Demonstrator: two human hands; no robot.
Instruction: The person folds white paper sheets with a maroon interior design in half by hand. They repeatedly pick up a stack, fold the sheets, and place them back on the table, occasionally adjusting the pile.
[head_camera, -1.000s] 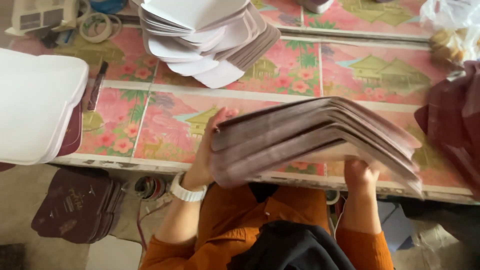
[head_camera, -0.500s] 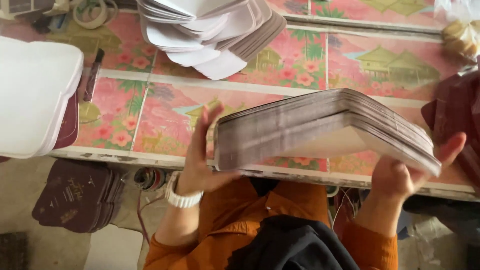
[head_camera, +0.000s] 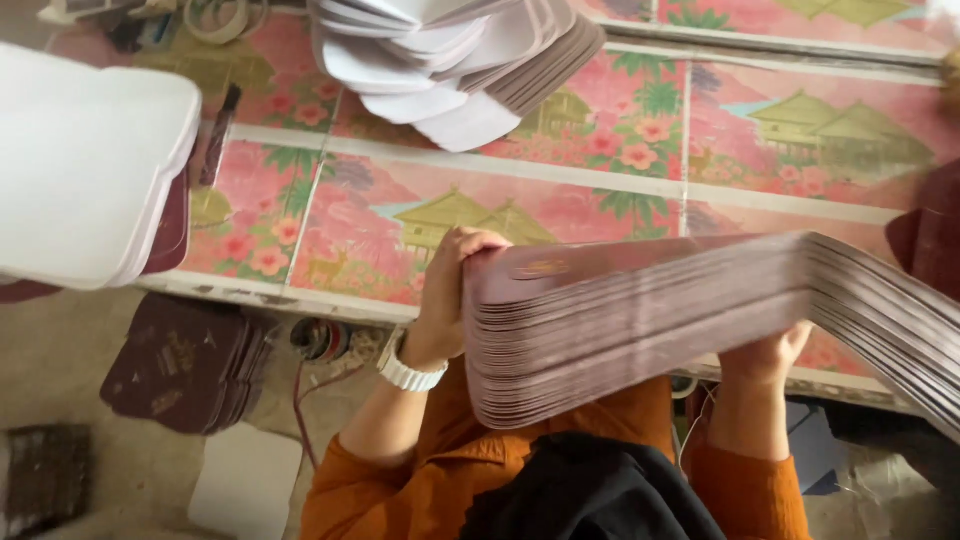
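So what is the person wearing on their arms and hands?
Both arms have orange long sleeves, pushed up a bit so the forearms show. The left wrist wears a white watch with a chunky band. The left hand and right hand are bare: no gloves, and no rings that show.
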